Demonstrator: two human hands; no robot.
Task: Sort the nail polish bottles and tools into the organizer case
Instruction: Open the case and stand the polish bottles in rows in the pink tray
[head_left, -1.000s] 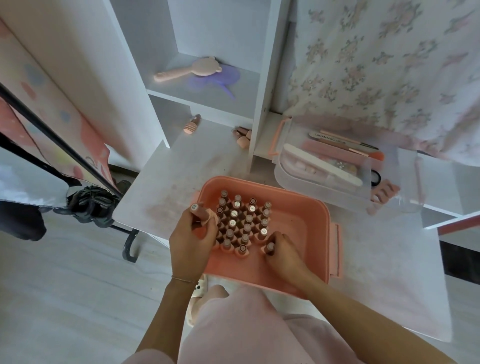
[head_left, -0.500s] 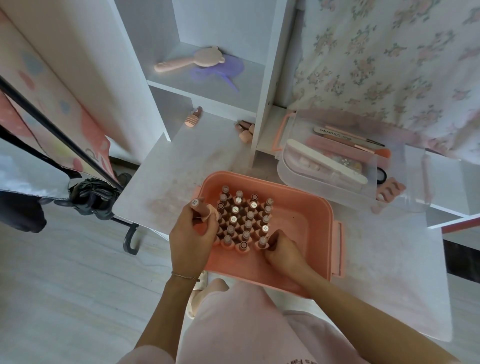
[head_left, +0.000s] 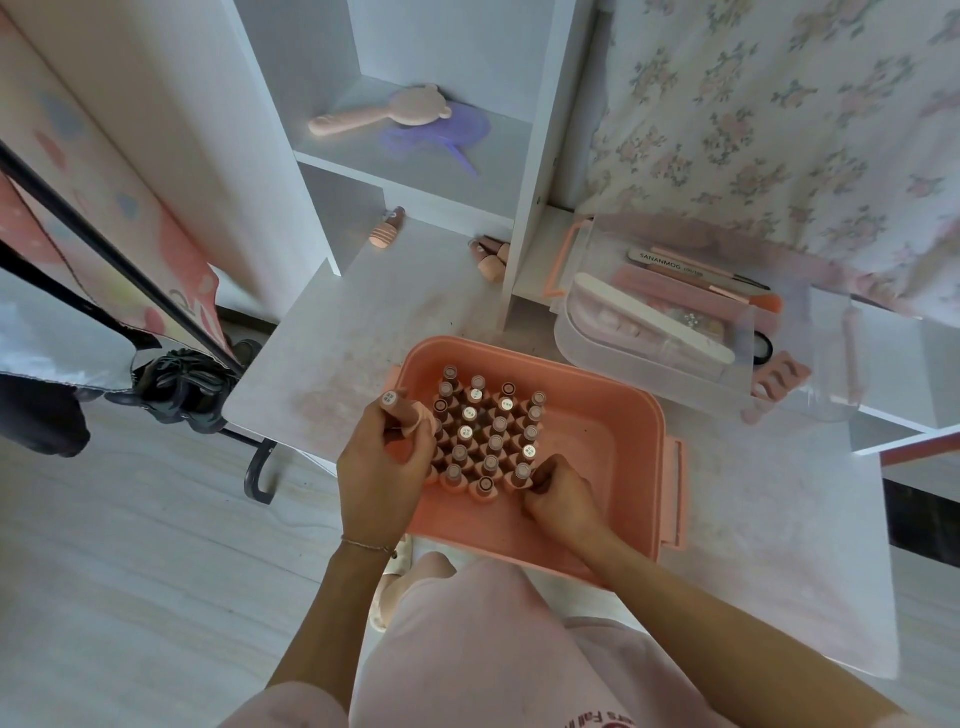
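A pink organizer case (head_left: 618, 415) sits on the white table, with several nail polish bottles (head_left: 493, 431) standing upright in rows in its left half. My left hand (head_left: 384, 462) grips a nail polish bottle (head_left: 392, 402) at the case's left wall. My right hand (head_left: 558, 493) has curled fingers around the front right bottle (head_left: 522, 474) of the group. A clear tray (head_left: 587, 338) behind the case holds nail files, brushes and other tools.
Loose bottles lie on the table at the back: one (head_left: 387, 231) at the left, a few (head_left: 491, 257) by the shelf post. A pink brush (head_left: 374, 114) and purple comb lie on the shelf. A pink toe separator (head_left: 782, 379) rests by the tray.
My right hand has slid slightly left and set its bottle against the front row. The left hand keeps its bottle at the case's left wall.
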